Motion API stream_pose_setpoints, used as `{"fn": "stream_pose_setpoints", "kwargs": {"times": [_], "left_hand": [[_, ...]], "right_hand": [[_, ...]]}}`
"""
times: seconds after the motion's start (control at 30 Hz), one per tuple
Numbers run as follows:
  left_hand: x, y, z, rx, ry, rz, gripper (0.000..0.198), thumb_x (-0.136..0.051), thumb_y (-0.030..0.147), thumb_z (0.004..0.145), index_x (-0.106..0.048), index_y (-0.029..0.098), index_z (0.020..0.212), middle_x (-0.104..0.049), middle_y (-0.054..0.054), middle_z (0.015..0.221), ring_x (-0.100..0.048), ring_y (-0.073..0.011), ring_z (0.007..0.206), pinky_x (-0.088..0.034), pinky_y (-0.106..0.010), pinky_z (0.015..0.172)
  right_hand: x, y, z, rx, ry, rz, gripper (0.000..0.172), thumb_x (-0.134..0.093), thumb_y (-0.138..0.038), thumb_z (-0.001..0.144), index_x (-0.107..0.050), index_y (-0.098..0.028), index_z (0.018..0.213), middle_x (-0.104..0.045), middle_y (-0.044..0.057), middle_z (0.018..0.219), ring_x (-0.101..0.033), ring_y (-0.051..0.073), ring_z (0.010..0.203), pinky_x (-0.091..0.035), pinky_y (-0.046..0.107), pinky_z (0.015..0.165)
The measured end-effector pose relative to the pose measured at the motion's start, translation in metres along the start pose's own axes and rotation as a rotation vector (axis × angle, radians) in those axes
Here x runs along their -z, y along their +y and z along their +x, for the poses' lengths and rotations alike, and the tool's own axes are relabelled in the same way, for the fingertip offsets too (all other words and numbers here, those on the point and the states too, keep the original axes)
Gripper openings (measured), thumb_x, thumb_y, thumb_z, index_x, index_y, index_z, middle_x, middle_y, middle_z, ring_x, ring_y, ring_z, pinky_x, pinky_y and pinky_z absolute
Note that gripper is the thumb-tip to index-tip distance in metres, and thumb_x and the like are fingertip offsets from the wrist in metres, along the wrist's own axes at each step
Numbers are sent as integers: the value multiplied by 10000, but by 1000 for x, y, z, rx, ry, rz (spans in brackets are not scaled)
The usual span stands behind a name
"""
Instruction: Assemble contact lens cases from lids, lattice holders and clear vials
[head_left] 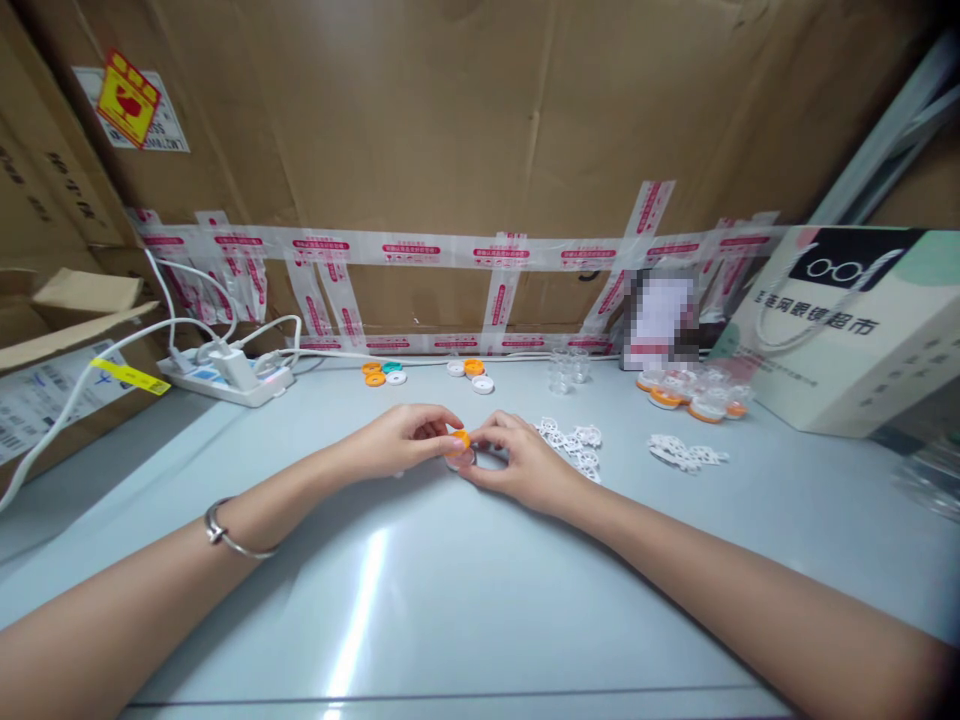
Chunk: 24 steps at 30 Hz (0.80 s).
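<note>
Between my two hands, at the middle of the table, is a small clear plastic cup with an orange ring-shaped cap at its top. My left hand pinches the orange cap between thumb and fingers. From the other side my right hand grips the clear cup with thumb and forefinger. Whether the cap is seated on the cup I cannot tell. Just behind my right hand lie white openwork plastic pieces, partly hidden by it. More white openwork pieces lie further right.
Orange, teal and white rings lie at the back, with another group beside them. Clear cups stand behind my right hand. Capped cups cluster near a paper bag. A power strip sits at left; a large carton walls the back.
</note>
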<state>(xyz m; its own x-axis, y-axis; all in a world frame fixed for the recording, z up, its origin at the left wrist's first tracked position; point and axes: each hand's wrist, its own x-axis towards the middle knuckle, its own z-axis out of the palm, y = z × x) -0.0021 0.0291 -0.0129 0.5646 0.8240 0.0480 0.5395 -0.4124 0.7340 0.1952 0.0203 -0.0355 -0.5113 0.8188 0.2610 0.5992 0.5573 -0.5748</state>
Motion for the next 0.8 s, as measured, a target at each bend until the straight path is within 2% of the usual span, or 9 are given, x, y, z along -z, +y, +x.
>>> {"fn": "stream_pose_setpoints", "kwargs": {"times": [0.13,0.27,0.4,0.5,0.6,0.7,0.8], "left_hand": [[-1,5,-2,-109,45,191,278,-535,404,818,-624,180,957,-611,-27,839,-542,-136,728,-408,-223,645],[-2,9,-5,-183,41,319,260,-524,370,837,-621,198,1007,-585,-40,893,-545,-144,785,-411,-232,703],[-5,9,-7,-228,29,353,238,-500,327,858,-609,206,1033,-587,-50,949,-558,-159,864,-407,-240,764],[-7,8,-7,-211,52,358,267,-525,332,842,-578,217,1077,-620,-41,950,-570,-170,859,-412,-249,753],[-8,7,-6,-192,74,343,232,-550,335,824,-600,209,1011,-642,-34,930,-582,-168,826,-420,-247,733],[-8,5,-6,-234,54,326,187,-540,310,835,-634,188,941,-641,-47,916,-590,-162,825,-424,-239,753],[-7,5,-7,-257,5,328,205,-496,273,863,-646,190,977,-633,-59,981,-589,-163,877,-418,-236,795]], "right_hand": [[0,0,1,-3,-9,-8,196,-618,-389,744,-671,-239,859,-573,28,854,-509,191,894,-392,326,797],[0,3,3,-10,-6,-18,217,-638,-373,729,-667,-225,885,-585,33,859,-511,195,885,-389,329,793],[-1,4,3,-14,-11,-12,250,-639,-399,725,-665,-225,903,-584,35,863,-510,198,884,-394,328,783],[0,3,3,-23,-22,-6,267,-646,-404,719,-664,-227,917,-585,35,864,-511,200,886,-393,330,789],[3,2,3,-21,-44,7,256,-653,-387,716,-669,-233,920,-590,39,889,-513,201,893,-396,330,793],[4,2,2,-15,-68,22,263,-647,-364,730,-662,-246,965,-589,42,929,-511,199,904,-396,334,806],[5,2,1,-41,-72,16,251,-644,-338,743,-653,-245,976,-590,39,942,-500,202,934,-383,348,837]]}}
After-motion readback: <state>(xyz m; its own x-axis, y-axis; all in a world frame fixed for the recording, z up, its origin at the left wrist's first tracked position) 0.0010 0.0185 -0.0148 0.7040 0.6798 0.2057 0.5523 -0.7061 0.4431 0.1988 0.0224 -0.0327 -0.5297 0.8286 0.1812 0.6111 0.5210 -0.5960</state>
